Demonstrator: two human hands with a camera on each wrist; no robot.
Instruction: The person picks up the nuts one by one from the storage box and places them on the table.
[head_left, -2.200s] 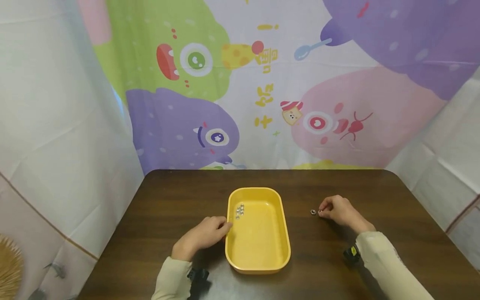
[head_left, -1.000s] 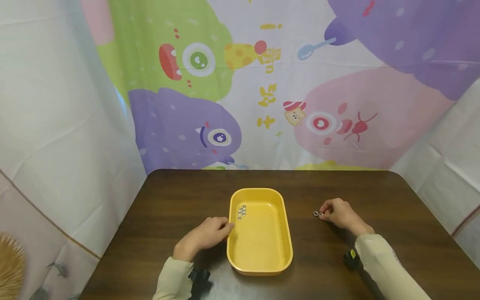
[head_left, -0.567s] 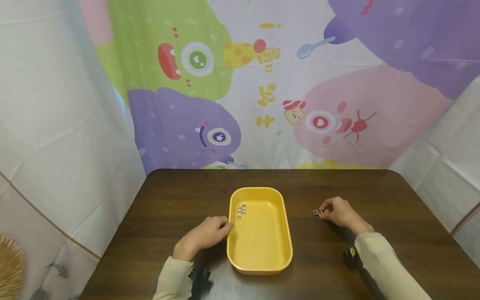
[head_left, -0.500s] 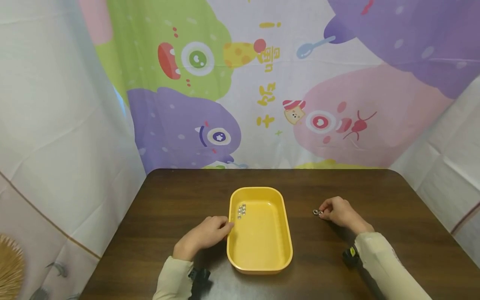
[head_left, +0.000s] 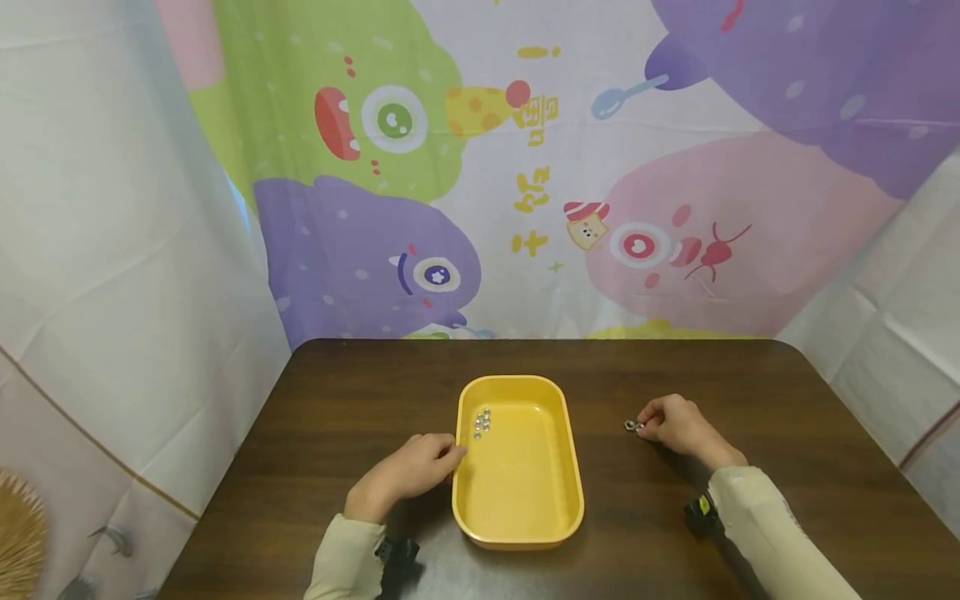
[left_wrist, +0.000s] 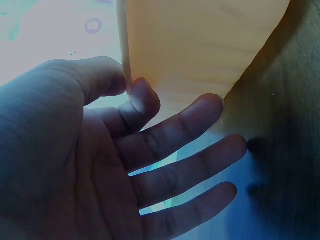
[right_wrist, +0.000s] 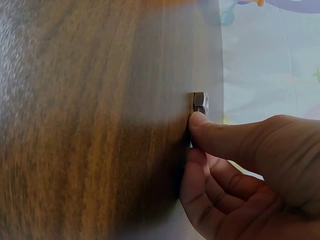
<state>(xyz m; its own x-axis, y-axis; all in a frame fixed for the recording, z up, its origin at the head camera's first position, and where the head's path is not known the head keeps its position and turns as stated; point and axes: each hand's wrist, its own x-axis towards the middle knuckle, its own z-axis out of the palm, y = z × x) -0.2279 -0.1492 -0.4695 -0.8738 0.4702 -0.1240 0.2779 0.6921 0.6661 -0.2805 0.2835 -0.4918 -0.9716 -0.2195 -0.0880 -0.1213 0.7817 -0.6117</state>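
1. Behind the dark wooden worktop (head_left: 360, 392) hung a cartoon-printed cloth (head_left: 517, 304), with paler sheeting at either side.
2. Near the middle stood a yellow tray (head_left: 517, 500), its rim pinched between thumb and forefinger of the left hand (head_left: 408, 467), whose other fingers were loosely spread outside the wall.
3. Well to the right, the right hand (head_left: 678, 427) had thumb and forefinger closed on one metal nut (head_left: 640, 427) at the worktop, its other fingers curled; a second nut (head_left: 628, 426) sat just beside it.
4. As for progress, a cluster of small silvery pieces (head_left: 482, 422) (nuts too, probably, though too small to count surely) already lay in the tray; seemingly, only the two outside remained to be dealt with.
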